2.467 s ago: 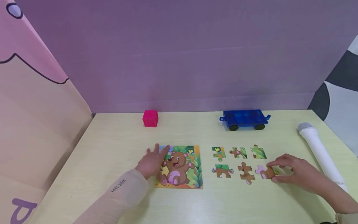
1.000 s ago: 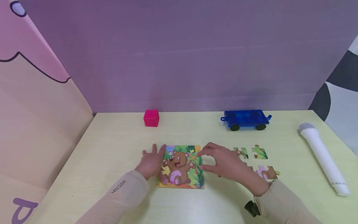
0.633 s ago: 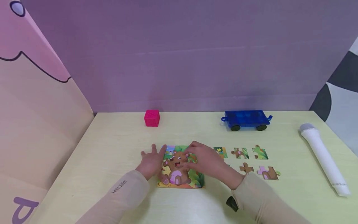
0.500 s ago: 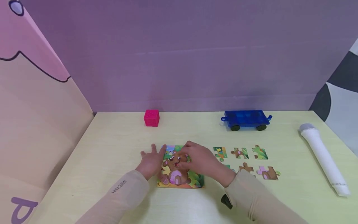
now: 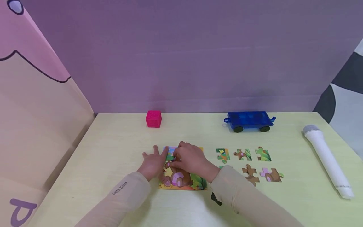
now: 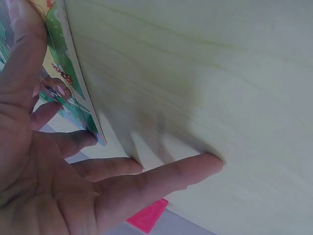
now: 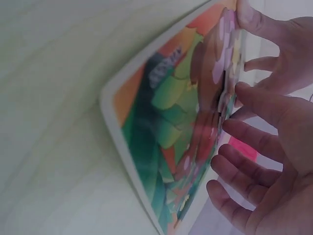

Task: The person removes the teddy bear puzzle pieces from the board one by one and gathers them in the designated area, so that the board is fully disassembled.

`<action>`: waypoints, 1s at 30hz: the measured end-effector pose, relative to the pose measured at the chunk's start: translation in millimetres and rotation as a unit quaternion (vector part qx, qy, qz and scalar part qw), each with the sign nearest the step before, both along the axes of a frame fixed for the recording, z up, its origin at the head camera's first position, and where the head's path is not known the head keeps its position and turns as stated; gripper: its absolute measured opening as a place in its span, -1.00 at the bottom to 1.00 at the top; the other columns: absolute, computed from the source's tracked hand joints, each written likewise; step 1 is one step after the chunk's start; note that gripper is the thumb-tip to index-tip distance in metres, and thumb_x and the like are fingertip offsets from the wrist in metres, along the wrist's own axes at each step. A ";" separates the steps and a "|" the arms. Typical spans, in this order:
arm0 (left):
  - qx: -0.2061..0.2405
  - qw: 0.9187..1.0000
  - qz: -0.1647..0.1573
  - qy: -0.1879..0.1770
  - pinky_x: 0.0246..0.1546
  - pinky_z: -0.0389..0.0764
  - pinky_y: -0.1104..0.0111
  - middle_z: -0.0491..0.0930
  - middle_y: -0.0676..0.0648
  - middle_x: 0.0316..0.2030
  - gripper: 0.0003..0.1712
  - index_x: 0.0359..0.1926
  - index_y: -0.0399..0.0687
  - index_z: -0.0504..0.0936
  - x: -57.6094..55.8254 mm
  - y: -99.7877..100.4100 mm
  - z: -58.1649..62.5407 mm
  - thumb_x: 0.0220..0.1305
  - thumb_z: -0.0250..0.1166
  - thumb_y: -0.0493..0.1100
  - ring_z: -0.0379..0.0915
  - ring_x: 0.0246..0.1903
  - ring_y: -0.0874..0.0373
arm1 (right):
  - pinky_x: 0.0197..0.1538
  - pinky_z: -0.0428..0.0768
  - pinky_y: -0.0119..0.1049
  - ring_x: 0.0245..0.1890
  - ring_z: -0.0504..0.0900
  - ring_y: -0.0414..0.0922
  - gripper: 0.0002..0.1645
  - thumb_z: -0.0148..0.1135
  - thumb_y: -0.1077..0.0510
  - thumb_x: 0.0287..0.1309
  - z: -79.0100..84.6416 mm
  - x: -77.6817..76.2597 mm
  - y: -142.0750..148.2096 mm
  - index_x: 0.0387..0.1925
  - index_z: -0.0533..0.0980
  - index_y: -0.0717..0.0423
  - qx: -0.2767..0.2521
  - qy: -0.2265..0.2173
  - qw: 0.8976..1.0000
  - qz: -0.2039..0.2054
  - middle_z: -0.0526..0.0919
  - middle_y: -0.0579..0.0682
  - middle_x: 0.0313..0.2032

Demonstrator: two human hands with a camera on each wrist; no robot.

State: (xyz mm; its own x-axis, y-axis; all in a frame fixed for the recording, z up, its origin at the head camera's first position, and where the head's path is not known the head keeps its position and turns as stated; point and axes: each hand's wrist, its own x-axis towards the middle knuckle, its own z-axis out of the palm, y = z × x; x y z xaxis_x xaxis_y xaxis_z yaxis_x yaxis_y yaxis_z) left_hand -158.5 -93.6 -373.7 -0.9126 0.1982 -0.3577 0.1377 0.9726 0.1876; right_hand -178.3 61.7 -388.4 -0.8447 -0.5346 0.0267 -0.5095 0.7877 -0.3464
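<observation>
A square bear jigsaw puzzle (image 5: 198,182) lies flat on the table. My left hand (image 5: 152,165) rests along its left side with fingers spread. In the left wrist view the thumb (image 6: 27,56) lies on the picture and a fingertip touches its corner. Over the bear's face is my right hand (image 5: 194,159), thumb and forefinger at the picture, a gap between them. In the right wrist view, raised piece edges show by those fingertips; no lifted piece can be made out. Loose puzzle pieces (image 5: 263,154) lie in two rows on the right; my right arm partly covers one.
A pink cube (image 5: 153,119) and a blue wheeled toy wagon (image 5: 250,120) stand near the table's back edge. On the right lies a white microphone-shaped object (image 5: 327,160). A purple panel (image 5: 198,63) rises behind the table (image 5: 113,145).
My right hand has let go of a puzzle piece in the right-hand lower row and travelled left onto the puzzle's upper left part. My left hand has stayed at its edge.
</observation>
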 end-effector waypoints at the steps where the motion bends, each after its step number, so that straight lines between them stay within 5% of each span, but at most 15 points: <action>1: -0.001 1.000 -0.001 0.001 0.37 0.10 -0.35 0.05 -0.55 0.46 0.34 0.57 -0.19 0.13 0.0 0.0 0.1 -0.16 0.71 -0.01 0.32 0.27 -0.50 | -0.41 0.52 -0.30 -0.36 0.46 -0.18 -0.73 0.52 -0.10 0.13 -0.8 -0.9 -1.1 -0.42 0.74 0.00 0.003 0.000 1.000 -0.001 0.48 -0.13 -0.43; 22: 0.015 1.000 0.006 0.007 0.38 0.10 -0.33 0.05 -0.55 0.46 0.34 0.56 -0.19 0.14 1.8 0.2 -0.2 -0.18 0.71 -0.05 0.36 0.25 -0.50 | -0.24 0.58 -0.26 -0.15 0.44 -0.08 -0.66 0.60 -0.04 0.04 4.9 -7.5 -9.0 -0.45 0.63 0.08 0.012 -0.059 0.998 -0.035 0.45 -0.04 -0.24; 30: 0.012 1.000 0.009 -0.001 0.39 0.07 -0.32 0.03 -0.54 0.48 0.34 0.57 -0.18 0.12 2.4 -0.1 0.5 -0.16 0.69 -0.01 0.35 0.27 -0.46 | -0.04 0.61 -0.08 0.01 0.45 0.02 -0.27 0.59 -0.20 -0.01 0.6 -9.4 -3.8 0.08 0.61 0.16 0.027 -0.027 0.998 -0.045 0.49 0.04 -0.07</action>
